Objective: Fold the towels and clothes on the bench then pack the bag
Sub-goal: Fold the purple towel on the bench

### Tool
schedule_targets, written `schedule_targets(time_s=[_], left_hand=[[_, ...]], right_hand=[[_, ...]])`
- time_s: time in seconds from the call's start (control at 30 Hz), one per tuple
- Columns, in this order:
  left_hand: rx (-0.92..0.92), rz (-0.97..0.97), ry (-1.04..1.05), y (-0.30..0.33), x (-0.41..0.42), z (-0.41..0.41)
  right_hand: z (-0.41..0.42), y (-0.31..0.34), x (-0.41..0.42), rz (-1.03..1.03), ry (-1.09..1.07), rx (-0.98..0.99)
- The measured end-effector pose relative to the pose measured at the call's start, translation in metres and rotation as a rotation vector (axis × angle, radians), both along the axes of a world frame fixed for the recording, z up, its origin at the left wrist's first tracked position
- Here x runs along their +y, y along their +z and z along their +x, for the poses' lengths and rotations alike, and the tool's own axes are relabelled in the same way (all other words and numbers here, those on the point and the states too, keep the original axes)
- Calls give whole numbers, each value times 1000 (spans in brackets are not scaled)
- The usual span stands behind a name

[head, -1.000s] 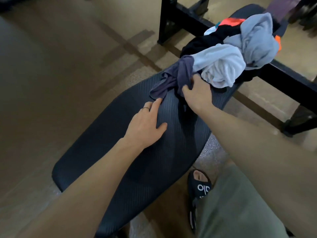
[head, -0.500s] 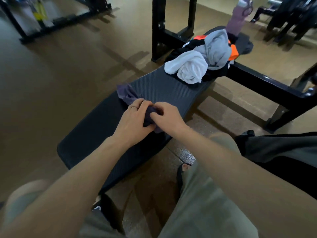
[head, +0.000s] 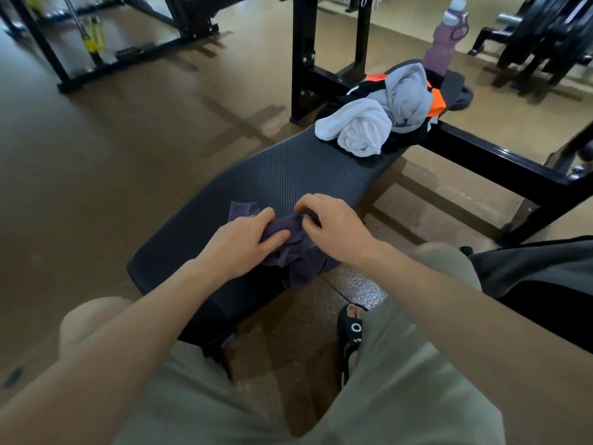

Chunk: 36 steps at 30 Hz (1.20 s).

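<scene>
left hand (head: 239,242) + right hand (head: 333,228): still gripping purple cloth (head: 288,248) | cloth now bunched nearer surface (head: 288,175) edge, farther from clothes pile (head: 378,117)

Both bare forearms reach forward from the lower corners and converge mid-frame. Left hand (head: 245,240) lies palm down, fingers bent over bunched dark purple cloth (head: 288,248), thumb pressed across it, ring on one finger. Right hand (head: 333,224) sits just beside it, knuckles up, fingers curled down and pinching the same cloth at its top edge. Hands near each other, not touching. Wrists roughly straight. Knees in light shorts below, one sandalled foot visible between them.
</scene>
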<state>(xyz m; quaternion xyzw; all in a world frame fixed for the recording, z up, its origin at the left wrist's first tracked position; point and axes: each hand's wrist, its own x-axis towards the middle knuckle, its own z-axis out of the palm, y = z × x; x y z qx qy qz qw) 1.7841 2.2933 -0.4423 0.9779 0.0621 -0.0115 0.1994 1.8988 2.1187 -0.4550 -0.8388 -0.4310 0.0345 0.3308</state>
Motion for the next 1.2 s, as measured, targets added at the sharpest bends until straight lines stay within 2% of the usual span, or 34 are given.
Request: schedule_targets(time_s=[0.17, 0.33, 0.57, 0.7, 0.8, 0.97, 1.03, 1.1, 1.2], left_hand=[[0, -105, -6, 12, 15, 9], [-59, 97, -35, 25, 26, 20], [-208, 135, -41, 44, 30, 31], [-175, 157, -60, 62, 28, 35], [-181, 160, -58, 72, 27, 36], [-284, 116, -59, 86, 15, 39], [-309, 122, -51, 91, 12, 40], [-326, 138, -49, 95, 13, 40], [-280, 207, -64, 98, 19, 38]], right_hand=[[10, 8, 15, -10, -25, -8], [22, 23, 21, -104, -15, -53], [27, 39, 23, -92, -10, -76], [30, 45, 25, -51, -22, -33], [29, 53, 27, -37, 4, 72], [25, 65, 40, -64, 22, 429], [23, 68, 45, -19, 38, 491], [23, 71, 45, 4, 31, 447], [28, 78, 39, -21, -8, 201]])
